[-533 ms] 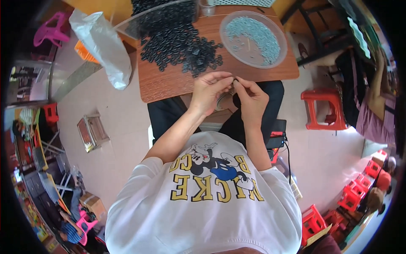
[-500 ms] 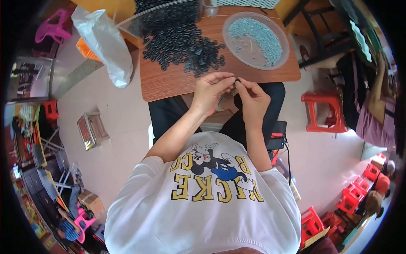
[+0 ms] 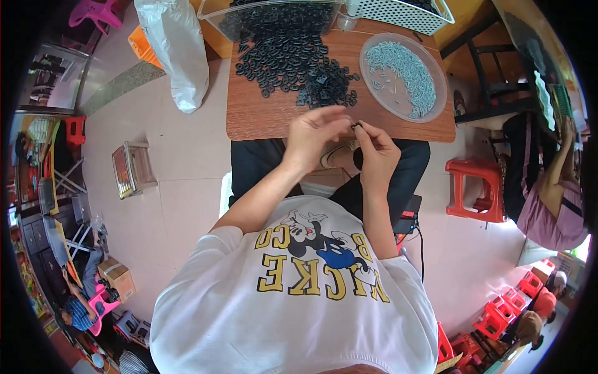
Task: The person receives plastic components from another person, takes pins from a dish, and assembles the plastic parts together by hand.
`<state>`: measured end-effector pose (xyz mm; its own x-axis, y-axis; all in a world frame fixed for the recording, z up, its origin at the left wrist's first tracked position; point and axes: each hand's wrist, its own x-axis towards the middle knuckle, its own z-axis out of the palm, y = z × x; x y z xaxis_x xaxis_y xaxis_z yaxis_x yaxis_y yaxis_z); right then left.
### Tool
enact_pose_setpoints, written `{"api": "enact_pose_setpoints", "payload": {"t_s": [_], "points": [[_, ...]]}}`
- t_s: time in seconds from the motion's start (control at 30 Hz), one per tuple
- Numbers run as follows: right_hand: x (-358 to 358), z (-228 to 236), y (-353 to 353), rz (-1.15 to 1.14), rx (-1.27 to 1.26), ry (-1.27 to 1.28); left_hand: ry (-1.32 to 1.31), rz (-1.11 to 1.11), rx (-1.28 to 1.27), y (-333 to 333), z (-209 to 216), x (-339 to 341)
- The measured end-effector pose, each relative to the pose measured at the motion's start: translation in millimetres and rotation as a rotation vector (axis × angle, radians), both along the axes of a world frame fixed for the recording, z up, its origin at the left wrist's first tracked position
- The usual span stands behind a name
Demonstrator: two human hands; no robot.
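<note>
My right hand pinches a small black piece between thumb and fingertips, above the near edge of the table. Close by on its left, my left hand has its fingers stretched out and apart, the tips near that piece. Nothing shows in the left hand. Beyond it lies a spread heap of small black ring-like plastic pieces, with a denser clump of black pieces at its near right. A round clear plastic tub at the right holds many small light-blue pieces and a thin wooden stick.
A clear bin full of black pieces stands at the back of the brown table, beside a white perforated basket. A white sack stands left of the table. A red stool and another person are at the right.
My left fingers have opened and drawn slightly away from the black piece, which stays in my right fingertips. The view has shifted, so the table appears farther right.
</note>
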<state>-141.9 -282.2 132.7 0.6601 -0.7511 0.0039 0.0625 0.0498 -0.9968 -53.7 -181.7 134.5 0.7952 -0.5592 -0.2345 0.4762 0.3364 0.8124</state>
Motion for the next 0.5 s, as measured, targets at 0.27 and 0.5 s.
{"api": "enact_pose_setpoints", "payload": {"t_s": [0.27, 0.5], "points": [[9, -4, 3, 0.047, 0.087, -0.077, -0.958, 0.387, 0.984, 82, -24, 96], [9, 0, 11, 0.135, 0.091, 0.03, -0.944, 0.279, 1.084, 82, -27, 98]]}}
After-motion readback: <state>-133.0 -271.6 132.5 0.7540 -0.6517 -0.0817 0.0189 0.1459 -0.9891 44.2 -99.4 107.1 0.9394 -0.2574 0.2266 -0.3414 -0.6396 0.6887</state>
